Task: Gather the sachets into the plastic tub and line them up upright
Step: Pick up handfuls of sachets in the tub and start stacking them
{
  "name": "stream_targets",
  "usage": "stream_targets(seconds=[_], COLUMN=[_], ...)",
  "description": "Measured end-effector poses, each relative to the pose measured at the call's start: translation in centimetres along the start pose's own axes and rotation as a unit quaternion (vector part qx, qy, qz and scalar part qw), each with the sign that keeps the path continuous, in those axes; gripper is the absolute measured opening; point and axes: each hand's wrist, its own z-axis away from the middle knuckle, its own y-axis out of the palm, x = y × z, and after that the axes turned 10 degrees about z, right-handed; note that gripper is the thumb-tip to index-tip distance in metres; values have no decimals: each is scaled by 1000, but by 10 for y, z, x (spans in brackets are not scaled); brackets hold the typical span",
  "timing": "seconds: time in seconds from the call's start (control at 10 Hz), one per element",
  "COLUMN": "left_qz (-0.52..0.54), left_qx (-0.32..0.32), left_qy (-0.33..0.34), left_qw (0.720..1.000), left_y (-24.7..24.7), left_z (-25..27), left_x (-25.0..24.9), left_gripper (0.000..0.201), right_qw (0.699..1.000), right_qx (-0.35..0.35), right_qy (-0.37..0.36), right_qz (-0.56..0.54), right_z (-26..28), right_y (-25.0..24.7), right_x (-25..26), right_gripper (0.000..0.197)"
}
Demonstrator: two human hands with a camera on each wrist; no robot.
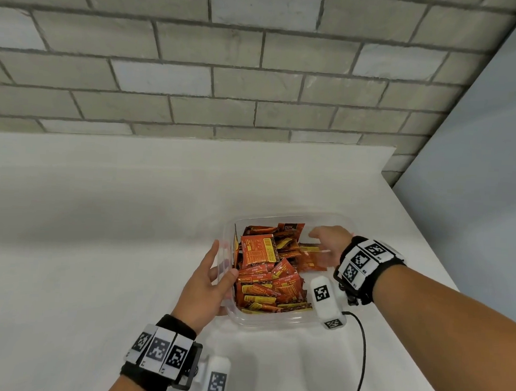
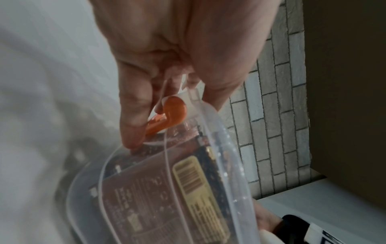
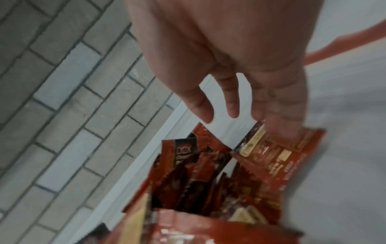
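Note:
The clear plastic tub (image 1: 274, 319) stands on the white table and holds several orange-red sachets (image 1: 264, 273) lying in a loose heap. One sachet (image 1: 258, 249) stands upright against the left side. My left hand (image 1: 217, 271) grips the tub's left wall, thumb inside and fingers outside; the left wrist view shows the hand (image 2: 158, 92) on the rim (image 2: 225, 148) and a sachet (image 2: 167, 189) through the plastic. My right hand (image 1: 323, 243) reaches into the right side. Its straight fingers (image 3: 234, 105) touch the top of one sachet (image 3: 275, 151), with the thumb apart.
A white cloth covers the table (image 1: 99, 232). A grey brick wall (image 1: 227, 74) runs along its far edge. The table's right edge (image 1: 422, 234) slants close behind the tub. A black cable (image 1: 362, 350) hangs from my right wrist, near the tub's front right corner.

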Motion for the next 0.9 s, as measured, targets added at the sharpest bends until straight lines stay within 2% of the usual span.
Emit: stream_targets(seconds=[0.1, 0.2, 0.3, 0.4, 0.5, 0.6, 0.7, 0.8, 0.9], left_qz=[-2, 6, 10, 16, 19, 18, 20, 26, 28], left_qx=[2, 3, 2, 3, 5, 2, 2, 3, 5], left_qy=[0, -1, -1, -1, -1, -2, -2, -1, 2], left_qw=[1000, 1000, 1000, 1000, 1000, 1000, 1000, 1000, 1000], left_y=[0, 0, 1, 0, 0, 0, 0, 0, 1], left_z=[0, 0, 1, 1, 1, 0, -1, 0, 0], left_x=[-1, -2, -2, -2, -1, 0, 0, 1, 1], left_gripper=[73, 73, 74, 74, 74, 73, 73, 72, 72], right_qw=[992, 971, 953, 959, 952, 947, 945, 942, 921], right_qx=[9, 24, 18, 1, 11, 28, 24, 25, 30], right_qy=[7, -6, -37, -37, -10, -53, -45, -47, -20], right_qz=[123, 237, 300, 280, 306, 316, 323, 333, 389], right_z=[-1, -4, -17, -25, -25, -32, -32, -39, -45], right_y=[-1, -2, 0, 3, 7, 6, 3, 6, 9], right_x=[2, 10, 5, 4, 10, 10, 5, 6, 6], right_gripper=[41, 36, 39, 43, 48, 46, 39, 7, 20])
